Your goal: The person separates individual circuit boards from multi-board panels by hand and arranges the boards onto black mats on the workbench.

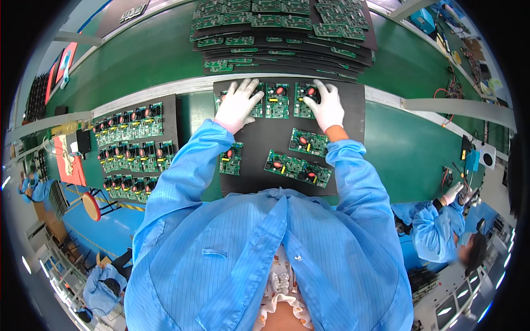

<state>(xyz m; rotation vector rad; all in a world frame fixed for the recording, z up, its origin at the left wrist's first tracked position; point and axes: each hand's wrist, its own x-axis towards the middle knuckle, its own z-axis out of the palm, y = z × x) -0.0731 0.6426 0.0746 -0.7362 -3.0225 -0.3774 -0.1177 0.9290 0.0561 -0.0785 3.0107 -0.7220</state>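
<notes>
Both my hands wear white gloves and rest on green circuit boards lined along the far edge of a black tray point(276, 140). My left hand point(238, 105) lies flat with fingers spread over the leftmost board. My right hand point(326, 106) presses on the board at the right end point(305, 99). Between the hands sits another board point(277, 101) with a red round part. Nearer me on the tray lie loose boards: one point(231, 159) at the left, one point(308, 142) under my right wrist, and a longer one point(298, 168).
A second black tray point(170, 118) at my left holds several rows of finished boards. A tall stack of trays with boards point(284, 41) stands beyond my hands on the green bench. A co-worker in a blue coat point(441, 226) works at the right; others sit at the lower left.
</notes>
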